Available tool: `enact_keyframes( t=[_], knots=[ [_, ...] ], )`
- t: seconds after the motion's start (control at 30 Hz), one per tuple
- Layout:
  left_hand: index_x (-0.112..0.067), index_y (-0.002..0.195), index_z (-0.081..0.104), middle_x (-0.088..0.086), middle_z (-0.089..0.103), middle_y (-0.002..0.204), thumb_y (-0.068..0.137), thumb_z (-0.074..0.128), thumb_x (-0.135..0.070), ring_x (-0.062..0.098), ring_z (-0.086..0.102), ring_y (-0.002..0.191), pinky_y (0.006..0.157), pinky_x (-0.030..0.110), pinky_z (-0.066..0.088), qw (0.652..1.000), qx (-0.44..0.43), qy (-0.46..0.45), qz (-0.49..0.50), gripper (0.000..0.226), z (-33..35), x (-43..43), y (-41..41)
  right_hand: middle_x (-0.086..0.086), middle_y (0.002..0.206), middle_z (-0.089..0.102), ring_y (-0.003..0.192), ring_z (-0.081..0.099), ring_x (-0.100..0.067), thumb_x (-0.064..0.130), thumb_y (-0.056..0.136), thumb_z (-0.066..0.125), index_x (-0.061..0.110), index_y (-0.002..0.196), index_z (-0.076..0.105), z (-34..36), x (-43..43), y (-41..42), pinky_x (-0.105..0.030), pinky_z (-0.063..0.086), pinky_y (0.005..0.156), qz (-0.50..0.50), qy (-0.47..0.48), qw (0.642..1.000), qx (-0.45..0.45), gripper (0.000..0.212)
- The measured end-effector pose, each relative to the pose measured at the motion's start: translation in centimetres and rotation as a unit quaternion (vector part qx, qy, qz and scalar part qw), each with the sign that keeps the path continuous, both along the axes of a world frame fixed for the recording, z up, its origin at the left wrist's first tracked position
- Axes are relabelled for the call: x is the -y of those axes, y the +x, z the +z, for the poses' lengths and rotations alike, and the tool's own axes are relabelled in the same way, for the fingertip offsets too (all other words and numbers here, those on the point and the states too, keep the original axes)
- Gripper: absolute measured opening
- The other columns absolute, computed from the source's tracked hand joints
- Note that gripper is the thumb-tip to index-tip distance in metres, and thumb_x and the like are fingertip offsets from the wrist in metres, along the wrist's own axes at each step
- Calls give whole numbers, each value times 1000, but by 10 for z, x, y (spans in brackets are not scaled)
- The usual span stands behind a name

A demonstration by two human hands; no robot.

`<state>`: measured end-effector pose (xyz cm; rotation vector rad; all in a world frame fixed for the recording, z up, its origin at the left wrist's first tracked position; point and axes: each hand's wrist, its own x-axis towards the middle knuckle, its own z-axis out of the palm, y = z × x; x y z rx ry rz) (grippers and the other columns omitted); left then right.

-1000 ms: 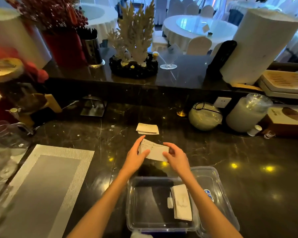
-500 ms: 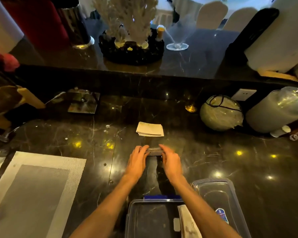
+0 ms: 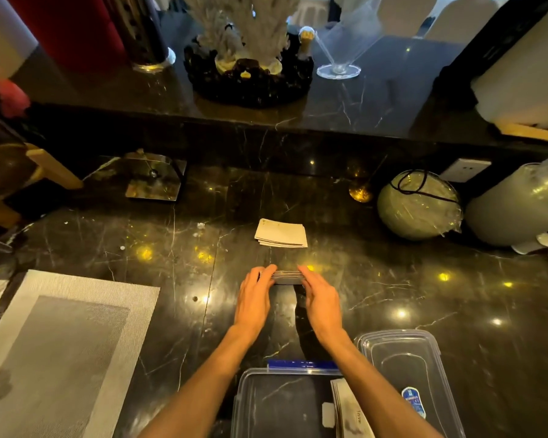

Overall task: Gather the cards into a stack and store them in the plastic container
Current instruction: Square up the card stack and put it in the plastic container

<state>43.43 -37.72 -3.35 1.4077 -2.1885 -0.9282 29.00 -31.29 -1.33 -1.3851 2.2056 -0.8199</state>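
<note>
A stack of cards [image 3: 284, 276] stands on edge on the dark marble counter, pressed between my left hand [image 3: 253, 298] and my right hand [image 3: 321, 300]. A second small pile of cards [image 3: 281, 233] lies flat just beyond it. The clear plastic container [image 3: 250, 403] sits near the bottom edge with a few cards [image 3: 350, 412] lying in its right side. Its clear lid [image 3: 402, 371] with a blue sticker lies to the right, partly under my right forearm.
A grey woven placemat [image 3: 67, 346] lies at the left. A wrapped round bowl [image 3: 419, 205] and a wrapped white jar [image 3: 519, 203] stand at the back right. A metal stand [image 3: 154, 178] sits at the back left, below a raised ledge with a coral ornament [image 3: 250, 58].
A second ago both hands held the stack flat above the container. They have moved it forward and set it on edge on the counter; the camera has tilted down and closer.
</note>
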Motion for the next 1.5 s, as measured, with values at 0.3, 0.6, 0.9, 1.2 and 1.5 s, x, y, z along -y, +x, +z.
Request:
enact_keyframes(
  t=[0.3, 0.6, 0.9, 1.2, 1.5],
  knots=[
    [-19, 140, 49, 8, 54, 124, 98, 48, -5, 22, 51, 113, 98, 41, 46, 999, -3, 38, 2, 44, -3, 2, 6, -8, 126, 67, 118, 62, -21, 3, 95, 57, 17, 133, 61, 1, 4, 1, -34, 48, 106, 2, 15, 1000, 14, 42],
    [-19, 140, 42, 17, 38, 128, 90, 45, -2, 36, 40, 118, 102, 40, 34, 990, 85, 108, 33, 53, 29, 103, -39, -18, 123, 53, 115, 55, -32, 6, 97, 50, 19, 145, 47, 18, 102, -29, -31, 39, 102, 9, 143, 988, 57, 50],
    [-18, 146, 32, 24, 34, 143, 94, 54, -20, 43, 37, 131, 108, 48, 35, 951, 168, 250, 61, 57, 17, 164, -63, -21, 147, 33, 134, 35, -42, 11, 100, 37, 27, 147, 45, 10, 152, -48, -41, 28, 115, -9, 279, 960, 6, 50],
    [-8, 130, 45, 16, 46, 138, 82, 68, -10, 34, 49, 126, 105, 44, 46, 922, 85, 346, 154, 53, 10, 158, -62, -8, 114, 63, 103, 62, -21, 1, 89, 46, 12, 136, 51, 20, 150, -57, -34, 56, 78, -138, 257, 910, 295, 49],
    [-17, 121, 52, 6, 48, 122, 82, 65, -1, 25, 53, 115, 100, 34, 45, 962, -134, 195, 134, 44, 11, 131, -52, -11, 127, 61, 111, 59, -18, 0, 91, 56, 9, 132, 55, 4, 138, -67, -25, 52, 93, -60, 87, 965, 240, 42]
  ],
)
